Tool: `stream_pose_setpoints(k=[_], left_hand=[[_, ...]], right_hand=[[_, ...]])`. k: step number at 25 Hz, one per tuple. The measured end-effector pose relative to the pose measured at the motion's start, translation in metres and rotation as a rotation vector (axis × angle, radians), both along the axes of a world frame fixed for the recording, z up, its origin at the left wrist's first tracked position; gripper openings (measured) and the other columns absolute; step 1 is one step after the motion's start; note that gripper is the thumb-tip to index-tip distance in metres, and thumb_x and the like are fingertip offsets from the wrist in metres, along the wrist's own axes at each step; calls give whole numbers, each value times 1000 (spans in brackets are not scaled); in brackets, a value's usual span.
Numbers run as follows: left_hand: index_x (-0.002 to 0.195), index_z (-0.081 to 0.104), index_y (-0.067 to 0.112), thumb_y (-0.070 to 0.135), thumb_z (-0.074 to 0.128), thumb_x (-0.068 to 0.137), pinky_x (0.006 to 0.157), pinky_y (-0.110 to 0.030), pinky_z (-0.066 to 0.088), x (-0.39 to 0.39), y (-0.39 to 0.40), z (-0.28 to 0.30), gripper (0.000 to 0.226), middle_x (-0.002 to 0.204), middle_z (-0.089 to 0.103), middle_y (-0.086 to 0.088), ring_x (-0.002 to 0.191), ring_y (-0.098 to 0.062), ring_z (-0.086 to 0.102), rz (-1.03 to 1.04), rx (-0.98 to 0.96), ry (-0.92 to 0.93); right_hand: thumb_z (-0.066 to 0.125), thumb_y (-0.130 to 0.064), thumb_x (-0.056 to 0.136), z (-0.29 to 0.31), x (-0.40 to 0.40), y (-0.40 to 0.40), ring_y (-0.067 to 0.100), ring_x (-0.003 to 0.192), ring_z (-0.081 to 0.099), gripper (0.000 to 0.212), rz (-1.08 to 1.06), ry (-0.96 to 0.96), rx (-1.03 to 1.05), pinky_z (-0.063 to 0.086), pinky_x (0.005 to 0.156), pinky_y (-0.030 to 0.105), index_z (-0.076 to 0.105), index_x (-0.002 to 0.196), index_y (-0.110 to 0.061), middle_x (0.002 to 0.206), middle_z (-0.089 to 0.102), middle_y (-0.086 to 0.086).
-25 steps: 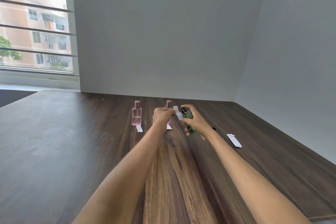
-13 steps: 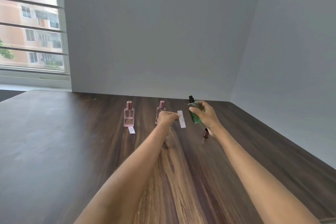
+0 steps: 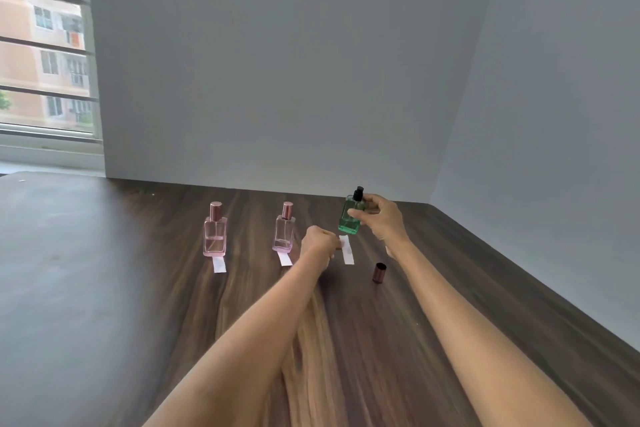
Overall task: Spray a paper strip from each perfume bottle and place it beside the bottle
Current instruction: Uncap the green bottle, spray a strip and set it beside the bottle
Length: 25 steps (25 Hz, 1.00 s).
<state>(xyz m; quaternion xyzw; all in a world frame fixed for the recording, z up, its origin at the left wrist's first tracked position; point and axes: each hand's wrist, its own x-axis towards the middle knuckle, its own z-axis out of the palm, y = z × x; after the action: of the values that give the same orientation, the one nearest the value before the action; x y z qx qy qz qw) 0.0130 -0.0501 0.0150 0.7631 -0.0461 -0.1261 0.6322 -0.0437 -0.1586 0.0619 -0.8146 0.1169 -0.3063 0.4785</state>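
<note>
My right hand grips an uncapped green perfume bottle upright, low over the table at the right end of the row. Just below the bottle, my left hand pinches a white paper strip by its left edge. Two capped pink bottles stand to the left: the left pink bottle and the middle pink bottle. A strip lies in front of the first and a strip lies in front of the second.
A dark brown bottle cap stands on the wooden table right of the held strip. White walls close the far and right sides, with a window at the left.
My right hand has carried the green bottle rightward and turned it upright near the row. My left hand has brought the strip down below it.
</note>
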Motion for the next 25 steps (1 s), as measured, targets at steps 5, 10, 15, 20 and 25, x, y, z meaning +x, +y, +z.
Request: stream_pose_setpoints(k=[5,10,15,20,25], left_hand=[[115,53,5,17,67,79,87,-39,53,6,-15,-4,40,111,68,-13,103,-32,68,-11,301,-115],[126,34,4,14,60,88,86,-37,50,9,-22,-8,47,120,64,-13,112,-31,63,35,590,-283],[126,33,5,15,61,87,84,-38,50,11,-25,-11,49,118,64,-14,109,-31,64,20,665,-336],[127,34,6,15,60,88,85,-38,50,10,-23,-11,48,118,64,-14,110,-31,64,3,661,-342],[127,35,6,19,62,89,86,-38,49,3,-17,-8,48,120,64,-14,111,-32,63,-24,620,-343]], right_hand=[[77,-13,74,-14,20,-13,15,89,61,41,50,95,-45,53,85,32,64,113,-12,101,67,4],[76,-12,75,-30,33,-18,14,87,59,42,71,138,-34,55,83,33,64,115,-9,106,68,7],[75,-11,77,-39,37,-23,13,91,58,42,87,180,-29,55,81,31,63,117,-6,111,67,9],[73,-9,79,-39,38,-24,14,96,58,44,118,210,-16,55,81,31,61,121,-5,114,65,10],[73,-12,80,-36,31,-25,16,103,57,53,150,267,51,54,73,22,53,129,-6,121,59,9]])
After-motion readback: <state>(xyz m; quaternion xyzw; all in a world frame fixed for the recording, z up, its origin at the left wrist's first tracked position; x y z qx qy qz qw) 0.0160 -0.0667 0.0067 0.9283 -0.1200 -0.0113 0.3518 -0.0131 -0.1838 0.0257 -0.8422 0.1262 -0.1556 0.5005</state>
